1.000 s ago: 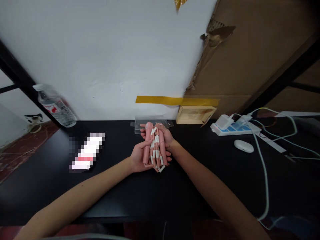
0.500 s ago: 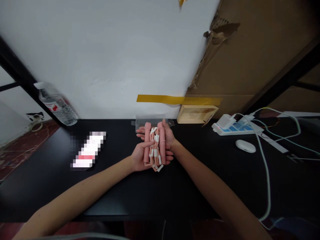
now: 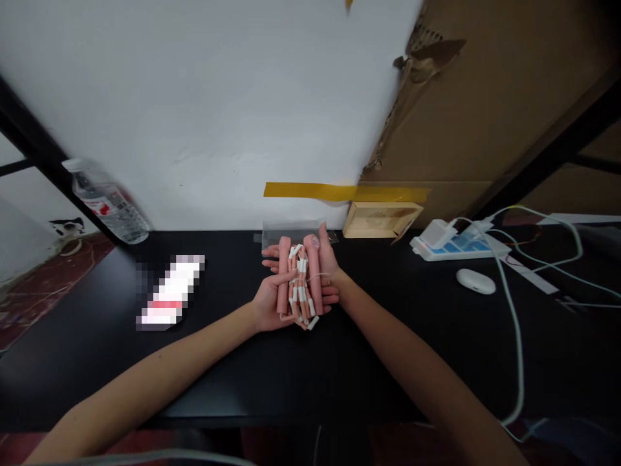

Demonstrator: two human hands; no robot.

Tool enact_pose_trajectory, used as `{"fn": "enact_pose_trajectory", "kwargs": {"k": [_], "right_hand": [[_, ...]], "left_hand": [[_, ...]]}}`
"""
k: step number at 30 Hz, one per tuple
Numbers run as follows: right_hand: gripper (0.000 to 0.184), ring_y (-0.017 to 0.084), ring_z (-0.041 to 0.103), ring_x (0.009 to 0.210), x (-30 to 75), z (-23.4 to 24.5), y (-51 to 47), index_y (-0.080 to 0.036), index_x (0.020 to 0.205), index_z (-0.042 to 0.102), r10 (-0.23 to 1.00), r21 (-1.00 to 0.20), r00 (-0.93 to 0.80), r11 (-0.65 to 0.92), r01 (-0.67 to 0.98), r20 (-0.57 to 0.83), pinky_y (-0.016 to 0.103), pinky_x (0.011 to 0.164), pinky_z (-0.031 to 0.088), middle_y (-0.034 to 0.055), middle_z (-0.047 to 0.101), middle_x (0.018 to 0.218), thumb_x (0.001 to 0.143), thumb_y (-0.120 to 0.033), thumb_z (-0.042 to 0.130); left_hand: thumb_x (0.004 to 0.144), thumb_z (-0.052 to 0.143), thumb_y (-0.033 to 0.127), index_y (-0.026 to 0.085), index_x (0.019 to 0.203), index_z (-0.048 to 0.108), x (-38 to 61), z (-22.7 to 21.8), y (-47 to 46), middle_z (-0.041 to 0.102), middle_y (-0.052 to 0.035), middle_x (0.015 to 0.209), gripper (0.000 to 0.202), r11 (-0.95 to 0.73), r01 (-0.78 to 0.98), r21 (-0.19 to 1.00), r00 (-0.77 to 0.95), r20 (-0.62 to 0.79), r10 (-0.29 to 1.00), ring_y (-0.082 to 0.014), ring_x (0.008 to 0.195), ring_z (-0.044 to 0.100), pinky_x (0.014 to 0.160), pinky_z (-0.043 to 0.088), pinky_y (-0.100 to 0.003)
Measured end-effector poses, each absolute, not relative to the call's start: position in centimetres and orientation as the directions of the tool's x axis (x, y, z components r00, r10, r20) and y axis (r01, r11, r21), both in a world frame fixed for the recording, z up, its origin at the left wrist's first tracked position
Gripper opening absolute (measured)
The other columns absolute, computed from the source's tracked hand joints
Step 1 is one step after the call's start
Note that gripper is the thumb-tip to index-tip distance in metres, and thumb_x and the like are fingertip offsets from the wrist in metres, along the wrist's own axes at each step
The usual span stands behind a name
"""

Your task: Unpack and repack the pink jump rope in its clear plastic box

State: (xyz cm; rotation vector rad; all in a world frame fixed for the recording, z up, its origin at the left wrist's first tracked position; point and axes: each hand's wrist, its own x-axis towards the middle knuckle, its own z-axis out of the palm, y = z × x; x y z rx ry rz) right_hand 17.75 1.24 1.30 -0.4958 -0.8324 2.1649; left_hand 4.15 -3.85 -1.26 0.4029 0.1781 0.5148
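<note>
A folded beaded jump rope (image 3: 301, 294) with two pink handles and white and salmon beads lies across both my hands above the black desk. My left hand (image 3: 269, 301) grips it from the left, with its thumb over the beads and its fingers underneath. My right hand (image 3: 330, 265) supports it from beneath on the right; its thumb points up, apart from the right handle, and its fingertips show at the left. A thin pale band (image 3: 317, 275) crosses the right handle and reaches my right hand. Behind the hands lies a clear plastic bag (image 3: 286, 228), partly covered.
A water bottle (image 3: 109, 204) stands at the back left, near a pixelated item (image 3: 169, 291). On the right are a shallow wooden box (image 3: 381, 220), a power strip (image 3: 456, 249) with chargers and cables, and a white earbud case (image 3: 476, 281). A white panel backs the desk (image 3: 233, 382).
My right thumb has lifted away from the right handle. The thin band now stretches farther right. The jump rope stays nearly in place in my hands.
</note>
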Motion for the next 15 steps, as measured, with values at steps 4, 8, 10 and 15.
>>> {"fn": "enact_pose_trajectory", "kwargs": {"k": [4,8,10,15], "right_hand": [[0.110,0.036,0.070,0.106,17.62,1.74,1.22,-0.011,0.108,0.068,0.765,-0.694,-0.630,-0.525,-0.492,-0.132,0.053,0.084,0.060,0.0230,0.073,0.105,0.079,-0.090,-0.002],[0.106,0.036,0.069,0.107,17.60,1.83,1.18,-0.016,0.107,0.070,0.784,-0.726,-0.603,-0.498,-0.474,-0.145,0.055,0.087,0.058,0.0210,0.074,0.104,0.079,-0.091,0.000],[0.104,0.036,0.068,0.110,17.66,1.67,1.23,-0.014,0.110,0.069,0.789,-0.745,-0.601,-0.477,-0.467,-0.128,0.056,0.091,0.056,0.0217,0.072,0.110,0.081,-0.090,0.003],[0.104,0.035,0.063,0.118,17.80,0.98,1.45,-0.009,0.117,0.065,0.777,-0.758,-0.627,-0.443,-0.478,-0.059,0.057,0.105,0.047,0.0235,0.068,0.123,0.081,-0.091,0.011]], "left_hand": [[0.093,0.047,0.038,-0.003,0.127,0.060,4.12,-1.66,-3.77,0.070,-0.0255,0.116,0.055,0.787,-0.443,0.429,0.850,-0.076,0.521,-0.0366,0.122,0.061,0.112,0.032,-0.051],[0.091,0.050,0.038,-0.003,0.122,0.063,4.16,-1.76,-3.74,0.070,-0.0261,0.116,0.052,0.781,-0.434,0.449,0.855,-0.068,0.514,-0.0361,0.119,0.063,0.111,0.033,-0.048],[0.090,0.052,0.037,-0.002,0.121,0.063,4.15,-1.73,-3.74,0.069,-0.0254,0.117,0.051,0.787,-0.427,0.446,0.861,-0.065,0.504,-0.0356,0.118,0.064,0.111,0.034,-0.047],[0.088,0.055,0.037,-0.003,0.123,0.062,4.06,-1.69,-3.81,0.069,-0.0255,0.116,0.053,0.811,-0.411,0.417,0.875,-0.071,0.480,-0.0350,0.115,0.065,0.110,0.035,-0.047]]}}
